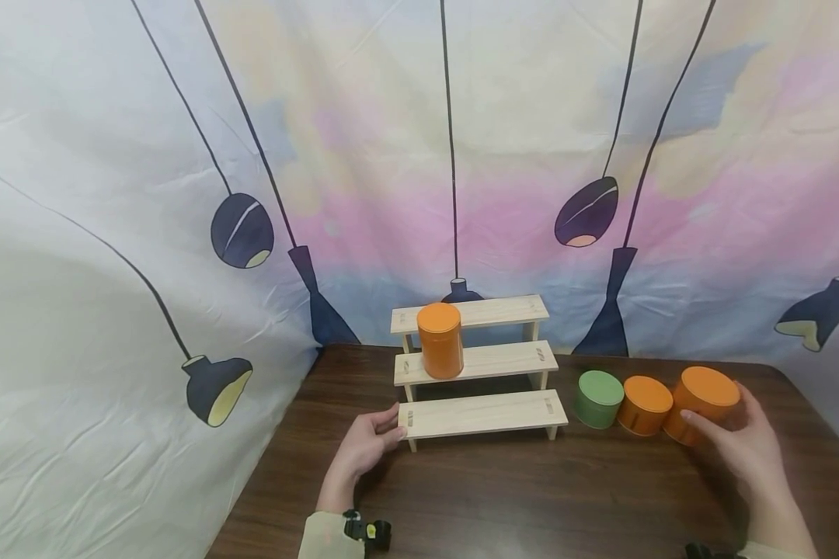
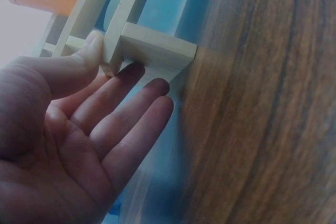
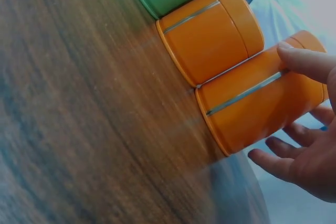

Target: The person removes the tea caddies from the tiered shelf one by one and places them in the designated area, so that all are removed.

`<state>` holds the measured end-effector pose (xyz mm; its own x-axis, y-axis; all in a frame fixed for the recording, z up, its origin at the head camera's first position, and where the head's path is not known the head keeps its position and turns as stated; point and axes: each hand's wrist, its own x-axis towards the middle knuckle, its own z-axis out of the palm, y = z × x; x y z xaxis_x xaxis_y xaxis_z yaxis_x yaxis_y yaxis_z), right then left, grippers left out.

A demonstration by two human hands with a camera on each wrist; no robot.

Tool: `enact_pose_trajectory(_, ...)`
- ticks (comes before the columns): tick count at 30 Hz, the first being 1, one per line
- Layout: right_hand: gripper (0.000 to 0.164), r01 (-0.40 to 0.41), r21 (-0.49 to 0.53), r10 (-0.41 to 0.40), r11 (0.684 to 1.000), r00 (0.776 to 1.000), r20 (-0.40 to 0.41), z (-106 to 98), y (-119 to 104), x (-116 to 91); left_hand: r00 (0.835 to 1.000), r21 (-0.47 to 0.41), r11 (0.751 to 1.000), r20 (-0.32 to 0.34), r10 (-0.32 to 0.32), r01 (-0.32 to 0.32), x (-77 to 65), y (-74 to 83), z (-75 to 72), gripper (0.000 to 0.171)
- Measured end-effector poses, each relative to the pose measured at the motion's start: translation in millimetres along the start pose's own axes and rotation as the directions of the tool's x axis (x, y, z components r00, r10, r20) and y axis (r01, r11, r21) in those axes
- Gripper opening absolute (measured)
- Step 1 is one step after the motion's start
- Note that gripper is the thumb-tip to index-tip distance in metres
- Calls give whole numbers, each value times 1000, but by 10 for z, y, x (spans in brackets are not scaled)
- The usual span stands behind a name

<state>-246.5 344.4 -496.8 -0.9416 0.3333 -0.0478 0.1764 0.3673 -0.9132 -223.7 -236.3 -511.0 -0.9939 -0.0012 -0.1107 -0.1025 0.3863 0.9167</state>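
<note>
A three-tier wooden stand (image 1: 482, 415) is on the brown table. My left hand (image 1: 369, 444) pinches the left end of its lowest shelf, thumb on top and index finger below; in the left wrist view the other fingers (image 2: 142, 129) stay extended beside the stand's leg. One tall orange tin (image 1: 440, 341) stands upright on the middle shelf, toward the left. To the right of the stand, my right hand (image 1: 748, 442) holds another tall orange tin (image 3: 262, 98), its thumb across the near side and its fingers round the far side. That tin stands at the right end of a row.
A short orange tin (image 1: 645, 407) stands beside the held tin, with a short green tin (image 1: 599, 400) to its left. Behind the table (image 1: 503, 497) hangs a cloth (image 1: 517, 210) printed with lamps.
</note>
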Motion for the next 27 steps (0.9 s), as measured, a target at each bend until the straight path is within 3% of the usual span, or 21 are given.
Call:
enact_pose_trajectory(4, 116, -14, 35, 15, 999, 999, -31, 1, -29, -21, 1000, -4, 1000, -1, -2, 2, -10, 17, 8, 57)
enact_pose_trajectory(12, 113, -96, 224, 128, 970, 983, -134, 13, -189, -80, 1000, -7, 1000, -11, 13, -13, -19, 32, 17, 56)
enact_pose_trajectory(27, 98, -17, 284, 98, 959, 957, -274, 42, -509, -296, 1000, -36, 999, -7, 23, -24, -34, 22, 26, 55)
